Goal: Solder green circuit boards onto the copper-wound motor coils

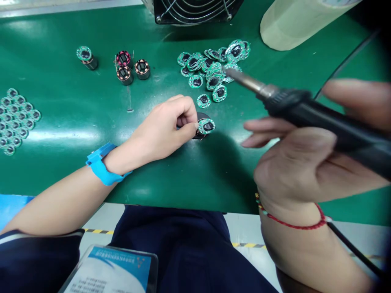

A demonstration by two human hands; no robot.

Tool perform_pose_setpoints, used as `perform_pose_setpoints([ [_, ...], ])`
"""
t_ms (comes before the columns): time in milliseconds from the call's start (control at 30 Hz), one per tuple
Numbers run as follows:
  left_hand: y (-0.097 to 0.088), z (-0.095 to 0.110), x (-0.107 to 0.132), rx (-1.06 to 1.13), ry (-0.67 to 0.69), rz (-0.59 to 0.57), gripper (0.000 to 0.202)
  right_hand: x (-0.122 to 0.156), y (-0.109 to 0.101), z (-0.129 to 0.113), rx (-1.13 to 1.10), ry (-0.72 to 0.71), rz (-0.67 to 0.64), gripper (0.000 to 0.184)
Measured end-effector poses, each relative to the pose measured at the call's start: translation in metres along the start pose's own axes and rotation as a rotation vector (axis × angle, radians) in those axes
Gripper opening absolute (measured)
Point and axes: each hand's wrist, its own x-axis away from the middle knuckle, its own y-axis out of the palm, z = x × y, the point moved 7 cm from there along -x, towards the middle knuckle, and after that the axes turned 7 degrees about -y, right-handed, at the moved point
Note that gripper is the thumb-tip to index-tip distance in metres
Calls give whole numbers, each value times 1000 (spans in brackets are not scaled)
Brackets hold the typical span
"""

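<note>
My left hand (pixel 168 126), a blue strap around its wrist, pinches the edge of a small round green circuit board (pixel 206 126). That board sits over a dark round base (pixel 200 116), mostly hidden beneath it, with thin wires at its side. On the right, my right hand (pixel 299 158) grips a black-handled soldering iron (pixel 305 103), raised above the table with its metal tip pointing left. A loose pile of round circuit boards (pixel 214 70) lies behind the held board, partly covered by the iron's tip.
Three copper-wound motor stators (pixel 142 69) stand at the back left, near another stator topped with a circuit board (pixel 84 53). Rows of boards (pixel 18 118) lie at the far left. A black fan (pixel 195 10) and a pale roll (pixel 299 24) stand along the back of the green table (pixel 159 183).
</note>
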Motion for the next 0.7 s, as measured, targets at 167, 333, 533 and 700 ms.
perform_pose_setpoints([
  [167,0,1,0,-4,5,-2,16,2,35,3,128,63,-391,45],
  [333,-2,1,0,-38,46,-17,16,10,48,10,139,54,-585,49],
  [533,-5,4,5,-159,151,-90,14,9,50,15,103,48,-576,48],
  [700,-1,11,9,-148,161,-113,14,7,49,13,94,26,-566,49],
])
